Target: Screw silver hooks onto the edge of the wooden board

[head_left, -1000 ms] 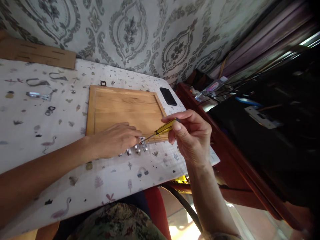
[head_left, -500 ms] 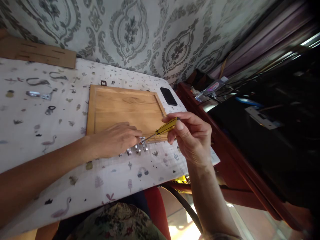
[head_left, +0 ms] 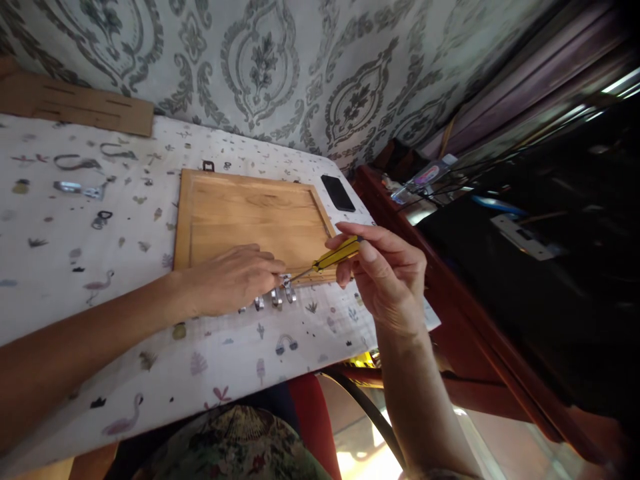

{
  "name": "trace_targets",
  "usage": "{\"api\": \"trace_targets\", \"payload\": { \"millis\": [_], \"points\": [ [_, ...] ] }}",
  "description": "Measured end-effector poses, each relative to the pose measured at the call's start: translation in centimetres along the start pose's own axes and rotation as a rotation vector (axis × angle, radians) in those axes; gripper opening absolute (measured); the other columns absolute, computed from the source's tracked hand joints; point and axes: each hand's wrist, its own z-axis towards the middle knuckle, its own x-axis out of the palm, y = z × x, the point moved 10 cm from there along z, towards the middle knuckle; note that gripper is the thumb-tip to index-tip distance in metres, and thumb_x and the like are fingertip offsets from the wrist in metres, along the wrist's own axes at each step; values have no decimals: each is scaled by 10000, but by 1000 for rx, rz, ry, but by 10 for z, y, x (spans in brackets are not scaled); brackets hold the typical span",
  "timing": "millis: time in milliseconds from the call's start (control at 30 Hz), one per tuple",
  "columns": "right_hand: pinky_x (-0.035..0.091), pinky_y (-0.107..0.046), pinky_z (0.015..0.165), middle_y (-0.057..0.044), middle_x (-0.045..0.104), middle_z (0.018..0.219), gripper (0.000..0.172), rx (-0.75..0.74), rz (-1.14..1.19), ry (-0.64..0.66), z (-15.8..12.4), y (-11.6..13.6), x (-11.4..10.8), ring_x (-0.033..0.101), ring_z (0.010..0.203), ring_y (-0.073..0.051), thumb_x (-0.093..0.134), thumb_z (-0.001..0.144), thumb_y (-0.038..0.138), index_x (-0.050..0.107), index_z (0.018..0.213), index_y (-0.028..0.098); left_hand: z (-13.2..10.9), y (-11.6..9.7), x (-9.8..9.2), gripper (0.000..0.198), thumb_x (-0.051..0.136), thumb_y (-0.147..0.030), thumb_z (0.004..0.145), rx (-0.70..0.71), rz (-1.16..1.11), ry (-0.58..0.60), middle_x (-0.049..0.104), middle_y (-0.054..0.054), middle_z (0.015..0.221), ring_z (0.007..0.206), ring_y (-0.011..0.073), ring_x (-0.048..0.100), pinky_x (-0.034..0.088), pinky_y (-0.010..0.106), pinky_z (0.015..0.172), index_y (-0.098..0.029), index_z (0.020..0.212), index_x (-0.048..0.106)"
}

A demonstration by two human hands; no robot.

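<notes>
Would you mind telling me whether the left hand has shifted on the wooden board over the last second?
No. The left hand rests at the same spot on the wooden board's near edge, fingertips by the metal hooks.

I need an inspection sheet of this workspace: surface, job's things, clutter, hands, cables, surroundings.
Surface: table under a white cloth with small printed figures.
Job's things: wooden panel lying flat; metal hooks at its near edge; yellow-handled screwdriver, tip at a hook.
Clutter: black phone; loose metal hardware; slotted wooden board by the wall.
Hands: left hand rests on the panel at the hooks; right hand grips the screwdriver.
Cables: dark cables on the right.
Surroundings: patterned wallpaper.
</notes>
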Motion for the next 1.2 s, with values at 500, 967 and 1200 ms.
{"api": "trace_targets", "payload": {
  "millis": [500,967,1200],
  "points": [
    [542,-225,438,-17,841,875,339,-9,18,2,1,1,1,642,468,-85,919,817,467,811,1051,246,0,1,1,227,570,-58,1012,-1,30,-8,755,52,1041,921,234,666,451,391,814,-184,943,746],
    [482,-202,364,-12,832,832,255,-45,12,-34,4,5,1,594,417,-67,952,789,389,776,870,223,0,1,0,206,592,-52,999,-12,0,-1,752,45,1032,918,236,664,446,390,801,-182,981,751],
    [570,-220,489,-18,839,937,236,-7,0,21,0,1,0,666,518,-70,854,905,403,846,1098,267,1,1,-1,206,595,-47,990,-18,-4,6,750,44,1026,921,236,664,443,382,816,-189,945,737]
  ]
}}
